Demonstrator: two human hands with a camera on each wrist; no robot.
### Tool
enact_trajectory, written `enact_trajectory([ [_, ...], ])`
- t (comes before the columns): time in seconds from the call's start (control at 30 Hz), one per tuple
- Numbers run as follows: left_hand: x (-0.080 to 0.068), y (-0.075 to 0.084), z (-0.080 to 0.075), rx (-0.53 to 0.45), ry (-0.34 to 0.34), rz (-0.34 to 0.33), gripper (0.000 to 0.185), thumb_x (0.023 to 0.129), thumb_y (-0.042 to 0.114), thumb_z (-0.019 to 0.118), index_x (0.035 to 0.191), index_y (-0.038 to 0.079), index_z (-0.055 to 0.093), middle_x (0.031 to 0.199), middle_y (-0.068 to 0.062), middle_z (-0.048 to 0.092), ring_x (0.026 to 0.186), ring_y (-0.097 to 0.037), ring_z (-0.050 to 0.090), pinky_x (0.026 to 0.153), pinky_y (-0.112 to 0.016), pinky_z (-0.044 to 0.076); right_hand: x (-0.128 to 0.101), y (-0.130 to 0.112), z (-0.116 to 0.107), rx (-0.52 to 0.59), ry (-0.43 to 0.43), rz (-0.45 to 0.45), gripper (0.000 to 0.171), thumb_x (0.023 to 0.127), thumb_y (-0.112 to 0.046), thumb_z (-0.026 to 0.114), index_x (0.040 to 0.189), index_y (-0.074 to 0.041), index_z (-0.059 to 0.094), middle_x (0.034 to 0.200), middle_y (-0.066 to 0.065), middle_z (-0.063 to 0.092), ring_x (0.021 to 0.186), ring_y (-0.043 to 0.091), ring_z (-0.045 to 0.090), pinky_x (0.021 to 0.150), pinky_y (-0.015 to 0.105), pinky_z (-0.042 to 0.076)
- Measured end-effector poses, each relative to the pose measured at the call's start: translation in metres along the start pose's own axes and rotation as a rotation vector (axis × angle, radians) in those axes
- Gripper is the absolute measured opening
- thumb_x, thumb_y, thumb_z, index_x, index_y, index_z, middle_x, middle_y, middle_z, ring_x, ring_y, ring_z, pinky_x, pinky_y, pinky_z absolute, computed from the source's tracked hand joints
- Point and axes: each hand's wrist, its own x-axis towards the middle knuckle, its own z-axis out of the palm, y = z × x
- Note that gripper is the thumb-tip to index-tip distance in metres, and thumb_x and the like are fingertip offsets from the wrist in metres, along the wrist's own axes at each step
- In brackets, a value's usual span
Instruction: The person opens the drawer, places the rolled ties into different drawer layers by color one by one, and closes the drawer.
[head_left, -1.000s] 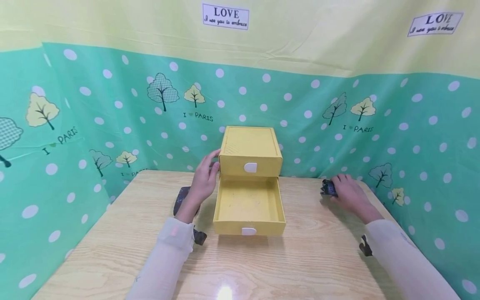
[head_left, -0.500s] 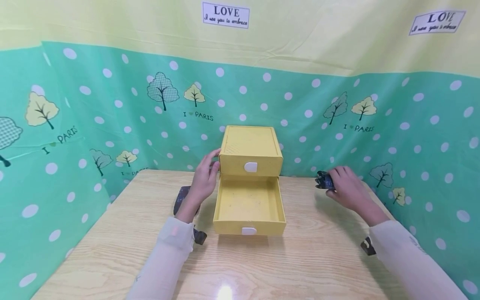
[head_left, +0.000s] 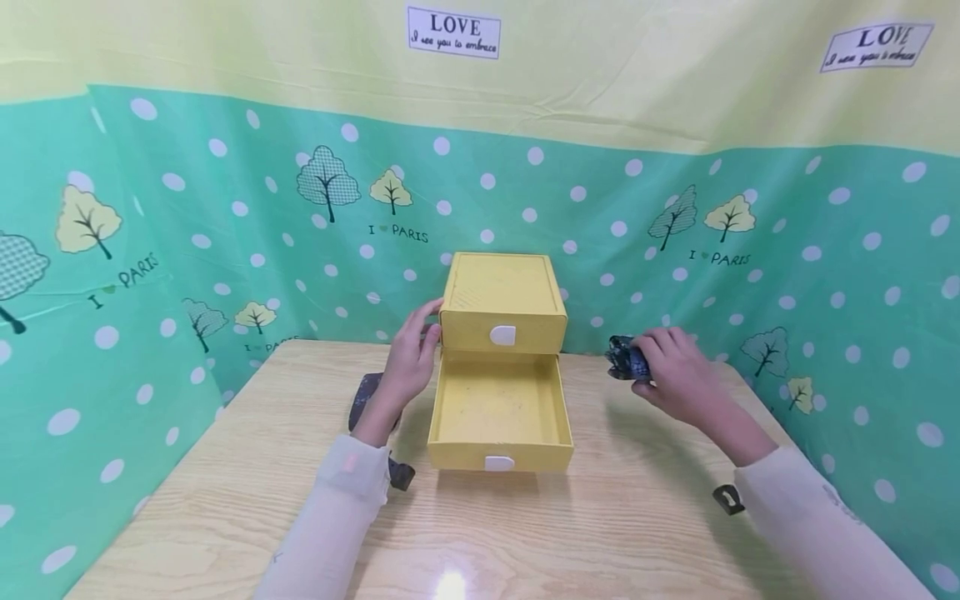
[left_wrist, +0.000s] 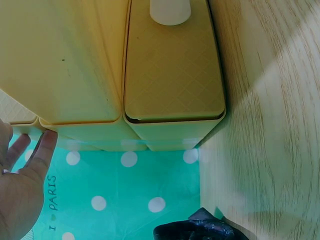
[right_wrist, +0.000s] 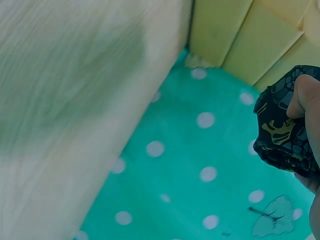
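A yellow two-tier drawer box (head_left: 504, 285) stands at the back middle of the table. Its lower drawer (head_left: 498, 408) is pulled out with a bare inside, while the upper drawer (head_left: 480, 333) is closed. My left hand (head_left: 408, 358) rests against the upper left side of the box, fingers extended; the left wrist view shows the fingertips (left_wrist: 47, 140) at its edge. Right of the box, my right hand (head_left: 678, 375) grips a crumpled dark item (head_left: 626, 358) above the table. In the right wrist view this item (right_wrist: 282, 125) is black with blue-grey patches and a gold print, pinched by the thumb.
Another dark patterned item (head_left: 364, 396) lies on the wooden table (head_left: 247, 467), partly behind my left forearm. Small dark pieces show beside each sleeve, one left (head_left: 401, 475) and one right (head_left: 727, 498). A green polka-dot cloth (head_left: 592, 208) hangs behind the table.
My right hand has lifted the crumpled dark item off the right back of the table and carried it left toward the box. My left hand has stayed at the box's side.
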Motion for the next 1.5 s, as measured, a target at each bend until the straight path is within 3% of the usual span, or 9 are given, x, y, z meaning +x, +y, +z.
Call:
enact_trajectory([
  [0.27, -0.001, 0.001, 0.000, 0.005, -0.001, 0.004, 0.042, 0.110, 0.014, 0.044, 0.152, 0.007, 0.045, 0.138, -0.019, 0.055, 0.115, -0.036, 0.063, 0.093, -0.047, 0.059, 0.016, -0.031, -0.015, -0.022, 0.000, -0.076, 0.066, 0.064, -0.016, 0.095, 0.116, 0.005, 0.062, 0.112, 0.021, 0.061, 0.098, 0.038, 0.056, 0.081, 0.048, 0.055],
  [0.63, 0.000, -0.001, 0.001, -0.003, -0.004, -0.008, 0.043, 0.110, 0.017, 0.044, 0.152, 0.009, 0.045, 0.139, -0.018, 0.055, 0.115, -0.035, 0.064, 0.095, -0.045, 0.059, 0.036, -0.058, -0.021, 0.022, 0.105, -0.216, 0.072, 0.059, -0.019, 0.097, 0.116, 0.006, 0.061, 0.111, 0.023, 0.061, 0.095, 0.040, 0.056, 0.080, 0.049, 0.055],
  [0.97, 0.000, 0.000, 0.000, 0.007, 0.000, -0.001, 0.042, 0.110, 0.015, 0.045, 0.152, 0.008, 0.046, 0.138, -0.019, 0.055, 0.122, -0.037, 0.059, 0.098, -0.048, 0.057, 0.056, -0.089, -0.018, 0.051, 0.137, -0.265, 0.064, 0.064, -0.017, 0.093, 0.116, 0.002, 0.062, 0.111, 0.019, 0.062, 0.099, 0.039, 0.057, 0.085, 0.050, 0.057],
  [1.23, -0.001, -0.001, 0.002, 0.011, -0.001, -0.002, 0.041, 0.110, 0.012, 0.045, 0.151, 0.008, 0.046, 0.137, -0.019, 0.056, 0.117, -0.036, 0.062, 0.096, -0.047, 0.058, 0.069, -0.104, -0.004, 0.084, 0.111, -0.336, 0.065, 0.065, -0.019, 0.093, 0.119, 0.000, 0.063, 0.113, 0.015, 0.062, 0.101, 0.035, 0.057, 0.085, 0.044, 0.057],
  [1.5, 0.000, 0.000, 0.001, 0.011, 0.004, 0.002, 0.041, 0.109, 0.009, 0.046, 0.150, 0.007, 0.047, 0.136, -0.019, 0.056, 0.121, -0.038, 0.059, 0.094, -0.050, 0.058, 0.085, -0.112, 0.009, 0.131, 0.015, -0.377, 0.060, 0.066, -0.011, 0.086, 0.122, -0.002, 0.064, 0.115, 0.011, 0.062, 0.101, 0.031, 0.056, 0.087, 0.041, 0.054],
])
